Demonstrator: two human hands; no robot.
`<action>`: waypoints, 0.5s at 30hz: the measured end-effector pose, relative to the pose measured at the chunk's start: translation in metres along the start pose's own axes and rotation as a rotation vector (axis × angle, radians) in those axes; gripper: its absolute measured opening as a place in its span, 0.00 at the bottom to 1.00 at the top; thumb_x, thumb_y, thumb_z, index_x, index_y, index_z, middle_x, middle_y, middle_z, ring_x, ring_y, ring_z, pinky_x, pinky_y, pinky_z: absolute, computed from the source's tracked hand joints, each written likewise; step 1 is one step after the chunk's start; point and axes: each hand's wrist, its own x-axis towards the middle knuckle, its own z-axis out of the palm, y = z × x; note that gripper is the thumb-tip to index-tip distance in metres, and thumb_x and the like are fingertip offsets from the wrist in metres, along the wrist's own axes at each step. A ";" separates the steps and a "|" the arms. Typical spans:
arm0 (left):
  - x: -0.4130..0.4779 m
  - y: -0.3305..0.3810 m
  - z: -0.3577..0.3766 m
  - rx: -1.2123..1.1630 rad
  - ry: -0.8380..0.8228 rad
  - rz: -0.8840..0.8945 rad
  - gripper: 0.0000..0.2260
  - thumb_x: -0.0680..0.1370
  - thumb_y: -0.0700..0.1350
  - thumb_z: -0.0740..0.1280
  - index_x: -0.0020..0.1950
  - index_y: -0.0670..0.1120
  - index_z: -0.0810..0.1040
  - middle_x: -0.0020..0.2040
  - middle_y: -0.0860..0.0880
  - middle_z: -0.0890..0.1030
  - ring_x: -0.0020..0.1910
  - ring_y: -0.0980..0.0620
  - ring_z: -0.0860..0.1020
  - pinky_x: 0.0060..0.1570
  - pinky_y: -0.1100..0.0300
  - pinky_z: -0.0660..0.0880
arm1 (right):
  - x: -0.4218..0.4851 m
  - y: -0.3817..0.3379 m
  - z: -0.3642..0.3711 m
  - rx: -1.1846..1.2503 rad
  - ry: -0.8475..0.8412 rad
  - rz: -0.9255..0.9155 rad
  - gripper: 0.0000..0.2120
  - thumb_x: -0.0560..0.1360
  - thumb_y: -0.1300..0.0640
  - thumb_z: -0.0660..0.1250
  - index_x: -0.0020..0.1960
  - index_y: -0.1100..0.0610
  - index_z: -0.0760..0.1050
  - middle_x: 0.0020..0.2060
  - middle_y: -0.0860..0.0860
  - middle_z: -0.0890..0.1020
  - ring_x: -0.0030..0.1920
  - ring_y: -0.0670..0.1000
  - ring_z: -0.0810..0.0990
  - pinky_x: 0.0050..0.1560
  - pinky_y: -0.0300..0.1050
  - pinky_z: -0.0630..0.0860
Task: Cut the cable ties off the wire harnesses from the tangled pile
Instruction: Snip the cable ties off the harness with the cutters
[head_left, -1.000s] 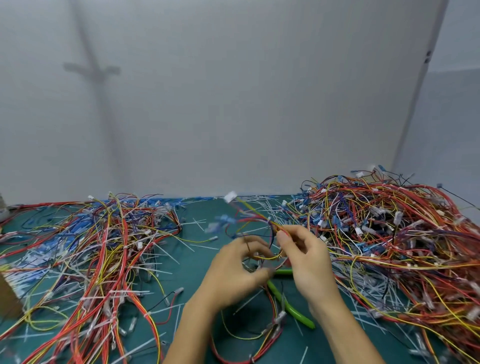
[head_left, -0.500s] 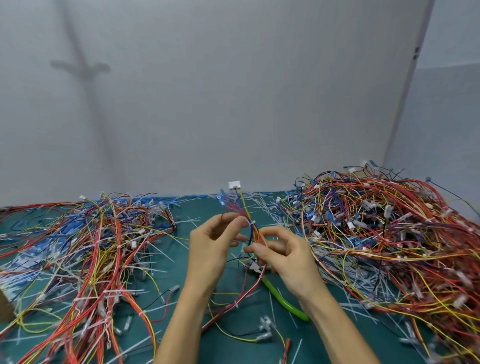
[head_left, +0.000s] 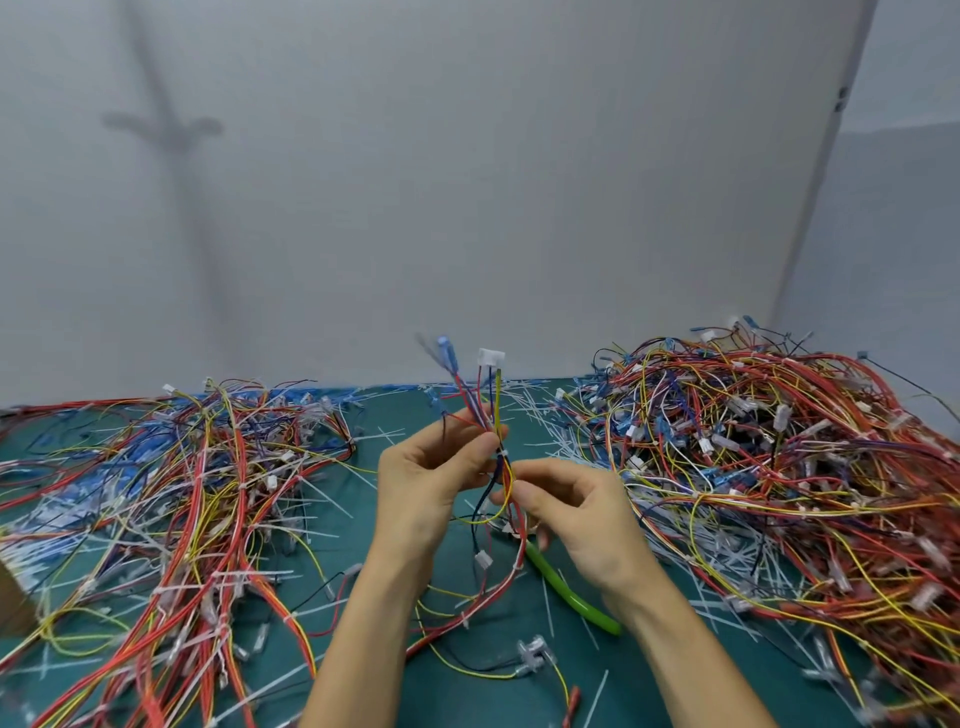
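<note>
I hold one wire harness (head_left: 493, 410) upright over the green mat, its red, blue and yellow wires topped by a white connector (head_left: 490, 356). My left hand (head_left: 431, 478) pinches the bundle just above a white cable tie (head_left: 501, 453). My right hand (head_left: 576, 509) grips the same wires lower down, below the tie. The harness's loose end trails down to the mat between my wrists. Green-handled cutters (head_left: 569, 592) lie on the mat under my right hand, partly hidden by it. The tangled pile (head_left: 779, 467) rises at the right.
A flatter spread of wire harnesses (head_left: 171, 493) covers the left of the mat (head_left: 405, 415). Cut white cable tie pieces (head_left: 540, 415) lie scattered across the middle. A grey wall stands close behind. A brown box corner (head_left: 13, 603) shows at the left edge.
Both hands have lifted the harness from near the mat and turned it upright. The left hand moved up to pinch the top; the right hand slid lower on the wires.
</note>
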 end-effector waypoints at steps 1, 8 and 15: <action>0.000 0.000 0.001 -0.008 0.002 0.004 0.09 0.71 0.38 0.72 0.50 0.45 0.84 0.46 0.47 0.86 0.40 0.54 0.83 0.38 0.64 0.78 | 0.000 0.000 0.000 0.036 0.029 -0.008 0.08 0.76 0.68 0.67 0.48 0.59 0.83 0.38 0.56 0.86 0.30 0.47 0.76 0.26 0.37 0.71; 0.003 -0.001 -0.005 0.167 0.089 0.013 0.04 0.72 0.42 0.75 0.46 0.47 0.84 0.38 0.54 0.84 0.37 0.57 0.81 0.39 0.67 0.79 | 0.003 0.000 -0.006 0.175 0.286 -0.046 0.08 0.75 0.65 0.69 0.45 0.54 0.84 0.39 0.54 0.87 0.32 0.45 0.77 0.27 0.35 0.73; 0.006 -0.005 -0.026 0.374 -0.028 -0.196 0.03 0.73 0.44 0.74 0.42 0.46 0.85 0.39 0.48 0.86 0.37 0.53 0.84 0.39 0.66 0.77 | 0.005 0.000 -0.010 0.237 0.454 -0.072 0.06 0.74 0.62 0.71 0.49 0.54 0.83 0.39 0.52 0.87 0.35 0.41 0.79 0.27 0.35 0.73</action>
